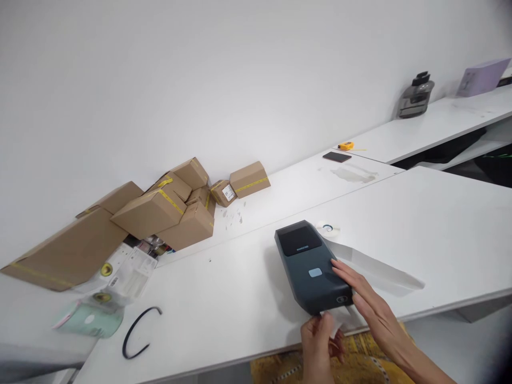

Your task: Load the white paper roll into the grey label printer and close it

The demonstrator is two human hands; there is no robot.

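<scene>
Printer (302,280): on the white table (224,320), near its front edge.
Left hand (317,340): I pinch the paper (340,317) at the printer's near end.
Right hand (374,309): I rest loosely extended fingers against the printer's side.

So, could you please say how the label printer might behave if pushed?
The label printer looks rigid, judging by its smooth, boxy casing. Its flat sides make rolling unlikely. Broad and low, it would probably slide rather than tip.
</scene>
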